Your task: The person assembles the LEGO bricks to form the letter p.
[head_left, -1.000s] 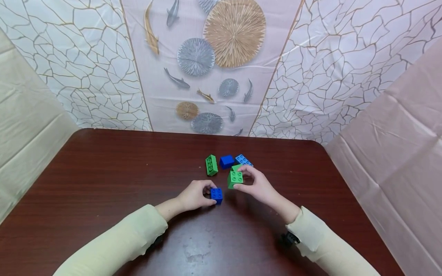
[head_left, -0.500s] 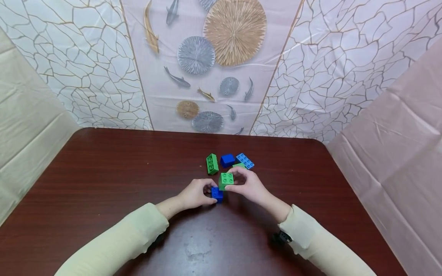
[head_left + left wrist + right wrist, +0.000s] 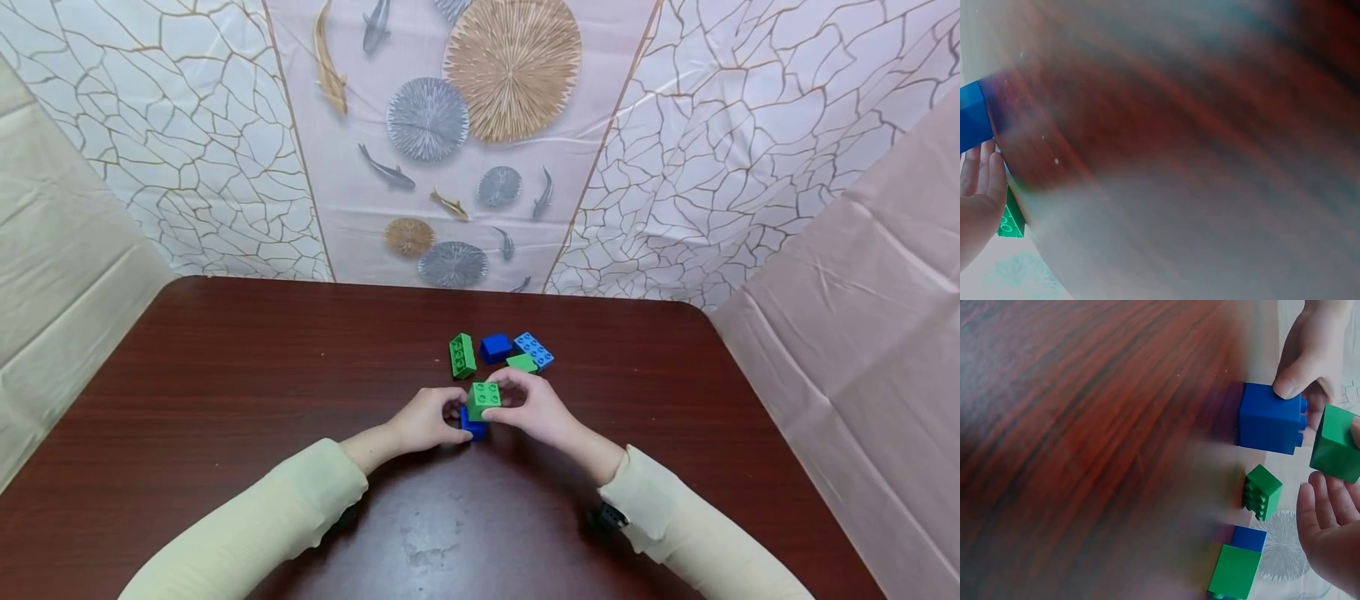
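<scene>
My left hand (image 3: 423, 420) grips a dark blue toy building block (image 3: 472, 430), thumb on the near side and fingers on the far side. In the right wrist view this blue block (image 3: 1268, 419) stands on the table, studs up. My right hand (image 3: 538, 410) pinches a green building block (image 3: 484, 402) with four studs on top. In the head view the green block overlaps the blue one. The right wrist view shows a small gap between the studs and the held green block (image 3: 1337, 444), which is slightly tilted.
Beyond the hands lie a green block (image 3: 462, 356) tipped with its studs sideways, a dark blue block (image 3: 496, 348), a light blue eight-stud block (image 3: 534, 350) and another green block (image 3: 522, 363). The brown table (image 3: 300, 358) meets a patterned cloth backdrop (image 3: 442, 208).
My right hand has carried the green block leftward, from beside the blue block to above it. My left hand keeps its hold on the blue block and has hardly moved.
</scene>
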The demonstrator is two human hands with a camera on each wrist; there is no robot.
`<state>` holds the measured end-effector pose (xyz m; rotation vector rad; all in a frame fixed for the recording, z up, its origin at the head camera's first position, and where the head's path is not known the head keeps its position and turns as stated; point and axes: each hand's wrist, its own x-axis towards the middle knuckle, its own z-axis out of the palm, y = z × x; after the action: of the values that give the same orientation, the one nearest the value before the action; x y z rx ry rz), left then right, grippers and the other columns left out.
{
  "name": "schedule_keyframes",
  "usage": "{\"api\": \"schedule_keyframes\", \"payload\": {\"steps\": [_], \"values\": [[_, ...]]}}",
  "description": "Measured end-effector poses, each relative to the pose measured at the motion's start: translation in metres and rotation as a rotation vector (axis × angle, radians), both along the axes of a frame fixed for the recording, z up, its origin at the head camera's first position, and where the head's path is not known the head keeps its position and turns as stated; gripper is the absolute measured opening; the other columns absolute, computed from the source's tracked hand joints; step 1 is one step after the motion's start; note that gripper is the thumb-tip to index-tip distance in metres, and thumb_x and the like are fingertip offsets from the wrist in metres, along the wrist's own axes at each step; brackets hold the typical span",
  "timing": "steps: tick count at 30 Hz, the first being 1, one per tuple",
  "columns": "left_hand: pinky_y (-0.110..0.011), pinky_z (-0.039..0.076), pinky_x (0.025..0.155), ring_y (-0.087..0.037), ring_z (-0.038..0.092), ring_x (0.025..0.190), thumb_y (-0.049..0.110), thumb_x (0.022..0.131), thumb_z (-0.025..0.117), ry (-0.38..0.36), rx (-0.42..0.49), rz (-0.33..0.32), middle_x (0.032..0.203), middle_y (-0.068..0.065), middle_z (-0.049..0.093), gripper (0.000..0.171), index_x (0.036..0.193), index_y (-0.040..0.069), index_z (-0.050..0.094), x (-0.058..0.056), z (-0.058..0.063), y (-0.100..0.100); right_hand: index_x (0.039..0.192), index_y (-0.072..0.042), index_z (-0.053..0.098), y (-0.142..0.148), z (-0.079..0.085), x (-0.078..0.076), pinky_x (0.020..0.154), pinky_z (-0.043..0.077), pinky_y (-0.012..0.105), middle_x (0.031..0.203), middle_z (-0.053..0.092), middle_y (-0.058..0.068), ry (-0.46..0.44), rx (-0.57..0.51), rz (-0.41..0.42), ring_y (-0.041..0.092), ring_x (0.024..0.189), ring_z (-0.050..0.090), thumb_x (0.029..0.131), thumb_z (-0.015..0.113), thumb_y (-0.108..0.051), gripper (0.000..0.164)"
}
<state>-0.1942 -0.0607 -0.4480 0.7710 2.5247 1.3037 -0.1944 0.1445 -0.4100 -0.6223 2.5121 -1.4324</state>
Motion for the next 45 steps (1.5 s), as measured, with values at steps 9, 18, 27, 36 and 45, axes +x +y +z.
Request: {"api": "schedule_keyframes", "payload": {"steps": [9,18,27,36,45], "values": [[-0.019,0.049,0.070,-0.010,0.059,0.079,0.015,0.075,0.077,0.000,-0.009,-0.003,0.088,-0.004,0.065,0.031,0.100,0.005,0.061,-0.0011,-0.0001,-0.0001,0.107,-0.004,0.061,-0.0019,-0.0047,0.0000,0.077,0.053,0.028,0.099,0.067,0.013,0.003,0.027,0.018,0.016,0.085,0.063,0.079,0.075,-0.015,0.034],[-0.018,0.049,0.070,-0.011,0.059,0.080,0.014,0.075,0.077,-0.005,0.000,-0.012,0.090,-0.005,0.065,0.032,0.101,0.005,0.061,-0.0011,0.0009,-0.0001,0.107,-0.005,0.061,-0.0023,-0.0081,-0.0014,0.079,0.053,0.032,0.097,0.067,0.011,0.000,0.037,0.025,0.018,0.087,0.062,0.078,0.076,-0.014,0.034],[-0.019,0.049,0.070,-0.011,0.059,0.081,0.015,0.075,0.077,-0.016,0.000,-0.014,0.089,-0.005,0.064,0.033,0.102,0.005,0.060,-0.0005,0.0003,-0.0002,0.108,-0.007,0.061,-0.0012,-0.0094,-0.0027,0.083,0.051,0.035,0.098,0.067,0.008,0.044,0.079,0.049,0.019,0.092,0.061,0.078,0.075,-0.016,0.034],[-0.019,0.049,0.070,-0.012,0.059,0.081,0.015,0.075,0.077,-0.011,-0.005,-0.016,0.090,-0.005,0.064,0.033,0.102,0.005,0.060,-0.0010,-0.0008,-0.0013,0.109,-0.008,0.061,-0.0010,-0.0076,-0.0040,0.087,0.049,0.042,0.100,0.066,0.007,0.078,0.122,0.078,0.021,0.096,0.060,0.079,0.075,-0.016,0.035],[-0.019,0.049,0.070,-0.012,0.060,0.081,0.016,0.076,0.076,-0.007,-0.002,-0.025,0.091,-0.005,0.065,0.032,0.102,0.005,0.060,-0.0020,-0.0014,-0.0019,0.110,-0.009,0.062,-0.0033,-0.0034,-0.0060,0.089,0.049,0.040,0.103,0.066,0.005,0.047,0.154,0.077,0.019,0.098,0.059,0.080,0.074,-0.021,0.035]]}}
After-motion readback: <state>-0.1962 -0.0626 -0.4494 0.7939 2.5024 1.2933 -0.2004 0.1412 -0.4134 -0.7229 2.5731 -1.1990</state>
